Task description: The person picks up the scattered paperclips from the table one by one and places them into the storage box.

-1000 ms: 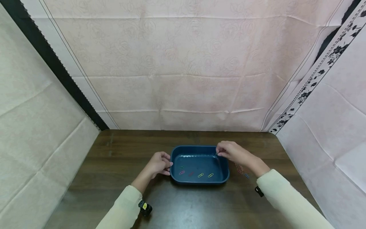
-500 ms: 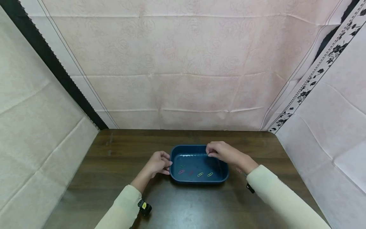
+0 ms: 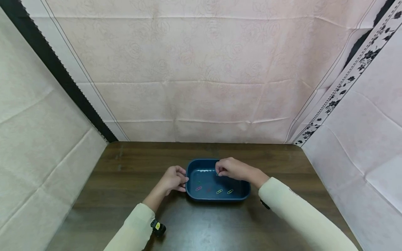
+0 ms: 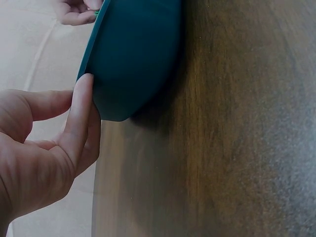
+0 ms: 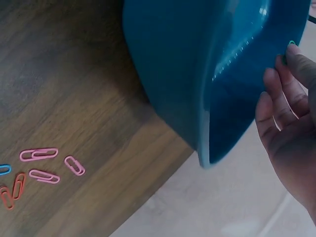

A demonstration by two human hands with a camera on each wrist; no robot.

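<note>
A blue rectangular tray [image 3: 216, 200] sits on the wooden table. The left hand [image 3: 176, 178] grips its left rim, thumb and fingers pinching the edge in the left wrist view. Over the tray's inside is the right hand [image 3: 233, 169], pinching a green paper clip [image 5: 292, 43] between thumb and forefinger. On the tray's floor lie a pink paper clip [image 3: 198, 188], a dark green paper clip [image 3: 198, 182], a faint red one [image 3: 209, 190] and two yellow paper clips, one near the middle [image 3: 219, 191] and another to its right [image 3: 230, 191].
Right of the tray, loose on the table [image 3: 125, 188], are several paper clips: pink [image 5: 38, 154], orange-red [image 5: 19, 186] and blue [image 5: 4, 169]. In the head view the right arm hides them. Pale cloth [image 3: 188, 69] hangs behind the table and along both sides.
The right hand has moved left from the tray's right rim to over its inside, carrying the green paper clip. The left hand stays on the left rim.
</note>
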